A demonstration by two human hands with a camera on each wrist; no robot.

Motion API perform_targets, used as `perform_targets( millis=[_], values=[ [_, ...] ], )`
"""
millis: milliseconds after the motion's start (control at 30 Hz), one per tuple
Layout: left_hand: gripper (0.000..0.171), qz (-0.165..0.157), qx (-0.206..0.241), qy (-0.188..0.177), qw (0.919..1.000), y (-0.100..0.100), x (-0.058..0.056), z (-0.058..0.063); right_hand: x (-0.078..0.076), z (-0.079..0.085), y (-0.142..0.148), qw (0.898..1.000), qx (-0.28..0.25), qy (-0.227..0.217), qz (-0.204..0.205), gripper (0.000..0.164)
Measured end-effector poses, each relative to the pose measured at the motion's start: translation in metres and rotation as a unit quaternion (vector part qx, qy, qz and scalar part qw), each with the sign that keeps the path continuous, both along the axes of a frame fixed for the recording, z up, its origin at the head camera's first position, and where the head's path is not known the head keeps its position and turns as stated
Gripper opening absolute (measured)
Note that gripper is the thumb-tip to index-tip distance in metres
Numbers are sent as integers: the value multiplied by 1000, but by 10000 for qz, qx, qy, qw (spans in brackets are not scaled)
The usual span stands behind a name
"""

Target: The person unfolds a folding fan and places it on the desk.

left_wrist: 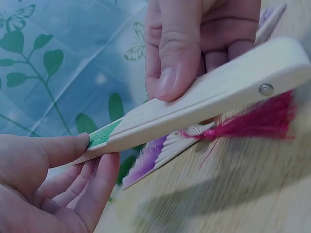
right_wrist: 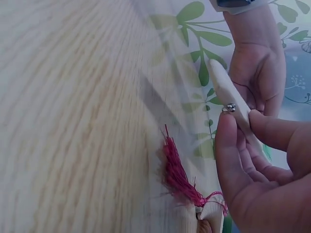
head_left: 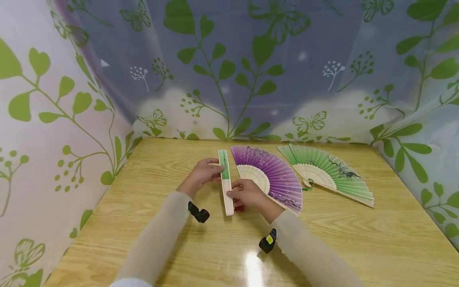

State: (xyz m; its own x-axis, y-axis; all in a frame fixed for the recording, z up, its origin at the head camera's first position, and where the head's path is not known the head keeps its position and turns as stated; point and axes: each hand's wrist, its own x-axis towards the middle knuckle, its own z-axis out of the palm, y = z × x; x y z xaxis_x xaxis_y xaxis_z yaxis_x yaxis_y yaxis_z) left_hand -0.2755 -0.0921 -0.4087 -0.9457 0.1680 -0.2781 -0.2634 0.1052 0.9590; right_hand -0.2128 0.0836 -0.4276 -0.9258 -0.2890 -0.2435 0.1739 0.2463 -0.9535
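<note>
The fan (head_left: 225,183) is folded, a slim bar of pale ribs with dark-marked green cloth (head_left: 222,158) at one end and a round metal rivet (left_wrist: 266,89) near the other, rounded end. It is held aloft, folded edges up, just left of the purple fan (head_left: 279,175) and apart from it, its green end beside that fan's far left corner.

Cream and green on the folded hand fan (head_left: 226,187), dark-sprigged purple on the middle fan (head_left: 279,177), a magenta tassel (left_wrist: 257,121), black-branched green across the right fan (head_left: 322,161)!
</note>
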Motion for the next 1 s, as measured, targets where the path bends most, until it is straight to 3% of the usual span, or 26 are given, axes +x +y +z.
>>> perform_targets(
  millis=[200,367,633,1000],
  values=[
    [39,-80,128,39,9999,1,14,1,5,0,8,9989,-426,-66,181,22],
    [32,-396,133,117,9991,6,26,-1,7,0,19,9959,-793,-108,420,17],
    [27,-602,166,205,9978,11,37,-4,10,-1,30,9902,-1120,-196,806,14],
    [26,-799,365,167,9960,16,46,-9,11,-5,37,9879,-1294,-468,723,14]
  ],
)
